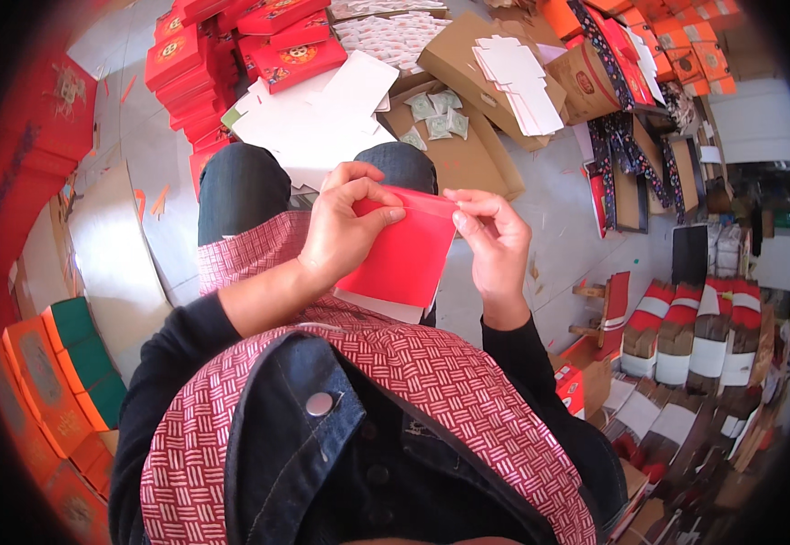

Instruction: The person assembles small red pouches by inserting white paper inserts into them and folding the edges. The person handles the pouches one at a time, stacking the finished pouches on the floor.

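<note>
Boxes in orange [36, 391], some with green panels, are stacked at the near left, with large red cartons [45, 136] piled beyond them. A pale board [118, 263] is laid on the grey tiled floor [132, 136], where orange scraps [157, 202] are scattered. Farther off, red boxes [182, 73] with decorated lids are heaped, and white flat card [313, 127] is spread beyond the knees of a seated person.

At the centre, a red sheet [404, 263] is held above the lap, over a red-and-white patterned apron [195, 436]. Its far left part is gripped by the left hand [345, 222], with the thumb laid on the red face; its far right corner is pinched between the thumb and fingers of the right hand [499, 241]. A narrow strip is folded along the far edge, and a pale layer is exposed at the near one.

To the far right of the lap, small green-and-white packets [438, 125] are contained in an open cardboard box [495, 168]. White cut-outs [518, 82] are rested on a brown carton [454, 45] behind it. Red, white and brown bundles [708, 354] are lined up at the right.
</note>
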Demonstrator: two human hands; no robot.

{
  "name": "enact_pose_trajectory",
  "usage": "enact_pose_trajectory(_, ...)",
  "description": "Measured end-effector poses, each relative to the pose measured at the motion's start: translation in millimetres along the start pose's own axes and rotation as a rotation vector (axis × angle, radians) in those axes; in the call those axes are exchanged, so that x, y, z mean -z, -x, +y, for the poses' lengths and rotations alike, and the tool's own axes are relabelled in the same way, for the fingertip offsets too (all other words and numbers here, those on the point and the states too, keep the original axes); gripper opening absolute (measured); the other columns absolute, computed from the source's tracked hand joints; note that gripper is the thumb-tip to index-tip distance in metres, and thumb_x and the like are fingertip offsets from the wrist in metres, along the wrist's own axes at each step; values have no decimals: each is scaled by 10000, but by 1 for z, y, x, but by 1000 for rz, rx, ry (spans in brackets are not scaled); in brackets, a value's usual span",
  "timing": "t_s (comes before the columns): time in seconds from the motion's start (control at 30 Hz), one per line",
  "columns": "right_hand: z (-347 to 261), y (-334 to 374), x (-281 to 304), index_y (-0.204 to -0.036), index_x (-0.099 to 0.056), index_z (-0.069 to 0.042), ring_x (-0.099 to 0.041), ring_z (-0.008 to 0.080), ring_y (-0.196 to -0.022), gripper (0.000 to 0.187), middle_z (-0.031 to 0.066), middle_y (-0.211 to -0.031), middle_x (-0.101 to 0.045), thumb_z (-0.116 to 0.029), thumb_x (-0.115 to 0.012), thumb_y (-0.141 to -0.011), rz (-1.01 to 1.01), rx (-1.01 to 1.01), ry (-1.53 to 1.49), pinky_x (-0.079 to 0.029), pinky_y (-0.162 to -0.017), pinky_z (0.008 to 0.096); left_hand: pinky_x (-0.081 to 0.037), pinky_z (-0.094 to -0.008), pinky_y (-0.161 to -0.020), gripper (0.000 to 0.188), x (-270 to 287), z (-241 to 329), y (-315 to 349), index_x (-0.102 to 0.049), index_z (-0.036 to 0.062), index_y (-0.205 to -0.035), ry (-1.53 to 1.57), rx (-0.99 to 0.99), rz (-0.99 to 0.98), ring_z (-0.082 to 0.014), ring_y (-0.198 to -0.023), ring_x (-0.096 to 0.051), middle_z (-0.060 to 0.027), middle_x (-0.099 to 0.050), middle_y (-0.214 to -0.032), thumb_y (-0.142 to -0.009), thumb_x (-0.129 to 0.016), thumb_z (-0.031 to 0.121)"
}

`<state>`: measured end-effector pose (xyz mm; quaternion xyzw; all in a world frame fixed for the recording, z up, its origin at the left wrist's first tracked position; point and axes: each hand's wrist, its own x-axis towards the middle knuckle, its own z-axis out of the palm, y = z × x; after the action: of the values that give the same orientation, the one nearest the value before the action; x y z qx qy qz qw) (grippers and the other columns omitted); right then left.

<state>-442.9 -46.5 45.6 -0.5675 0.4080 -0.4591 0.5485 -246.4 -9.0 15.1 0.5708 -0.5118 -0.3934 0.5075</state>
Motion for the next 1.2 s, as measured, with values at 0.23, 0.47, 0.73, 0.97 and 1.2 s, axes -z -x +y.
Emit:
enact_pose_trajectory(0.23, 1, -6, 16, -938, -619, 26, -614, 141, -939, 81, 134, -1044, -650, 24, -622, -857, -33, -117, -97, -521, -779, 271, -301, -507, -1032, 130, 0, 25, -7, -654, 55, -782, -412, -414, 3, -282, -1228, -427, -98, -528, -1211, -689, -741, 84)
enact_pose_trajectory(0.47, 0, -8, 10, -950, -635, 36, -634, 123, -830, 89, 83, -980, -669, -5, -624, -872, 32, -220, -130, -527, -767, 250, -195, -589, -1070, 62, -19, 34, -24, -618, 39, -738, -485, -485, -132, -264, -1212, -435, -70, -548, -1126, -733, -649, 92)
enact_pose_trajectory(0.73, 1, -5, 18, -1000, -630, 47, -612, 130, -944, 132, 100, -1050, -651, -13, -624, -883, -153, -30, 152, -500, -811, 252, -370, -397, -870, 66, -32, 33, -21, -572, 37, -765, -338, -442, -186, -274, -946, -522, -77, -566, -935, -731, -628, 31)
enact_pose_trajectory(0.97, 15, 8, -1, -1042, -606, 53, -591, 161, -1031, 166, 139, -1120, -626, 20, -615, -880, -19, 3, -67, -490, -869, 278, -391, -385, -828, 102, -26, 35, -23, -560, 44, -812, -359, -344, -249, -304, -909, -533, -96, -569, -879, -747, -635, 22)
enact_pose_trajectory(1.2, 24, 14, 5, -1045, -600, 56, -590, 172, -1054, 159, 163, -1166, -611, 8, -598, -894, 47, 85, -5, -470, -911, 280, -402, -341, -1002, 655, 52, -3, -38, -431, 88, -1333, 118, -207, -174, -229, -1205, -487, -116, -514, -1290, -776, -748, 224)
